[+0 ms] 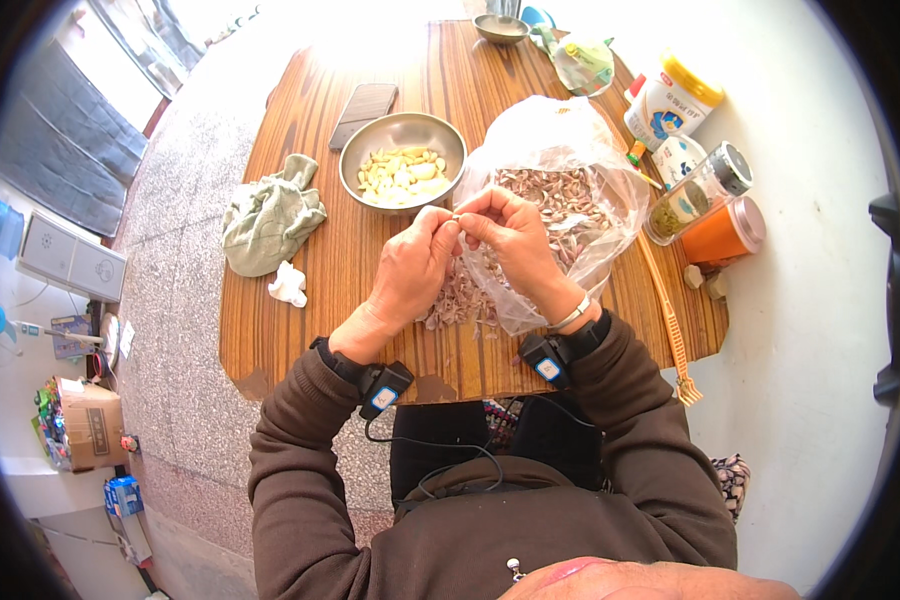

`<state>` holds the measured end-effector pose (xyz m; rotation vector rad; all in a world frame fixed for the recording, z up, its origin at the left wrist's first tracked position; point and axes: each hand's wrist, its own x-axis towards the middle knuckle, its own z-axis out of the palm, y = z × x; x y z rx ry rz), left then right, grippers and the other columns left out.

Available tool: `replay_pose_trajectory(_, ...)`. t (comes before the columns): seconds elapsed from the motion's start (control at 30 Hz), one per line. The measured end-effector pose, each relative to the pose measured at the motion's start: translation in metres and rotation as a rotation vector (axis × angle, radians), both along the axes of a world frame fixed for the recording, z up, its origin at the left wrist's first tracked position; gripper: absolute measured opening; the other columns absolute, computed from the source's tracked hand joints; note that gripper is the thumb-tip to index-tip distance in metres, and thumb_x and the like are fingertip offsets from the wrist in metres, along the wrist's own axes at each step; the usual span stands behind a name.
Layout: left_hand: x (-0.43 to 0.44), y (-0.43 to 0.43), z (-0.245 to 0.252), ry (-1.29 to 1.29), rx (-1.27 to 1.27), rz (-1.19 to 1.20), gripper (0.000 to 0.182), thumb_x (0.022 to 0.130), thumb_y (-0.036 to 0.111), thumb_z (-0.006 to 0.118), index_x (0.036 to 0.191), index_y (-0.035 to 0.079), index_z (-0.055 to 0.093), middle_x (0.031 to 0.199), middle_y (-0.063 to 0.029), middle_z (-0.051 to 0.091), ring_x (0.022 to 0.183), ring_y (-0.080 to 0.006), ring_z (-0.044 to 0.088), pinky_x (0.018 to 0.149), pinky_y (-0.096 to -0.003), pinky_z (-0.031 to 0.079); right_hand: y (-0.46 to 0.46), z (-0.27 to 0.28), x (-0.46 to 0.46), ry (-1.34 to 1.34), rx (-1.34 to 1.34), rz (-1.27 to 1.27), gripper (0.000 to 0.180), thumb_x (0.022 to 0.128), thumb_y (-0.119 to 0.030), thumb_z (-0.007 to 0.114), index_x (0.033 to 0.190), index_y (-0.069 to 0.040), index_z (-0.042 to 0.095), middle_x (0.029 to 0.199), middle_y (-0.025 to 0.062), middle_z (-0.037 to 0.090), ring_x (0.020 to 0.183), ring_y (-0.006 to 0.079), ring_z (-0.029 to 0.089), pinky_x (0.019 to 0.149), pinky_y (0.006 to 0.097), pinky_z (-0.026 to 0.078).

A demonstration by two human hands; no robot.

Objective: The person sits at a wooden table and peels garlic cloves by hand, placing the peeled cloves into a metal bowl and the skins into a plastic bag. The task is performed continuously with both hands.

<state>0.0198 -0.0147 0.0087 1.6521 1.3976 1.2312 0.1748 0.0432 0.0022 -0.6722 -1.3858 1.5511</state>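
Observation:
My left hand (418, 259) and my right hand (511, 236) meet at the fingertips, just below a steel bowl (351, 193). Between them they pinch a small piece, probably a garlic clove, mostly hidden by the fingers. Peeled garlic cloves (401, 176) lie in the bowl. To the right, a clear plastic bag (622, 199) lies spread out with unpeeled garlic cloves (551, 191) on it. A pile of papery garlic skins (450, 304) is on the table beneath and between my hands.
On the wooden table (300, 330) are a smartphone (363, 115), a green cloth (270, 217), a crumpled tissue (289, 285) and a plastic back scratcher (667, 315). A glass tea bottle (690, 202), an orange jar (724, 231) and a yellow-lidded can (671, 101) line the right edge.

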Motion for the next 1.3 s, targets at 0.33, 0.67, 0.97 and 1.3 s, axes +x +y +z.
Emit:
replay_pose_trajectory(0.33, 0.001, 0.0, -0.006, 0.068, 0.113, 0.028, 0.022, 0.104, 0.024, 0.047, 0.098, 0.005, 0.056, 0.071, -0.0131, 0.06, 0.062, -0.0298, 0.061, 0.058, -0.0383, 0.048, -0.003, 0.001, -0.001, 0.053, 0.015, 0.024, 0.006, 0.092, -0.005, 0.065, 0.094, 0.001, 0.064, 0.081, 0.0025, 0.064, 0.073, 0.0076, 0.057, 0.067, 0.0225, 0.048)
replay_pose_trajectory(0.67, -0.001, -0.001, -0.002, -0.088, 0.073, -0.032, 0.023, 0.104, 0.024, 0.049, 0.097, 0.004, 0.057, 0.069, -0.0075, 0.056, 0.06, -0.0161, 0.053, 0.057, -0.0314, 0.045, -0.008, 0.003, -0.003, 0.099, -0.012, 0.012, 0.006, 0.091, -0.003, 0.065, 0.093, 0.002, 0.064, 0.082, 0.0038, 0.066, 0.073, 0.0082, 0.058, 0.067, 0.0227, 0.048)
replay_pose_trajectory(0.97, 0.001, 0.0, -0.008, -0.26, 0.075, -0.059, 0.025, 0.105, 0.022, 0.047, 0.092, 0.004, 0.058, 0.068, 0.0004, 0.052, 0.06, -0.0072, 0.045, 0.054, -0.0248, 0.038, -0.011, 0.006, -0.003, 0.025, 0.076, -0.004, 0.006, 0.092, -0.001, 0.064, 0.096, 0.002, 0.063, 0.086, 0.0056, 0.067, 0.076, 0.0092, 0.06, 0.071, 0.0234, 0.049)
replay_pose_trajectory(1.3, -0.005, 0.004, -0.005, -0.725, -0.195, -0.295, 0.028, 0.107, 0.026, 0.044, 0.091, 0.005, 0.055, 0.064, 0.0061, 0.042, 0.05, -0.0022, 0.034, 0.043, -0.0185, 0.027, -0.012, 0.013, -0.003, 0.116, 0.007, 0.039, 0.01, 0.091, -0.005, 0.067, 0.096, 0.002, 0.063, 0.083, 0.0044, 0.067, 0.074, 0.0079, 0.06, 0.068, 0.0222, 0.049)
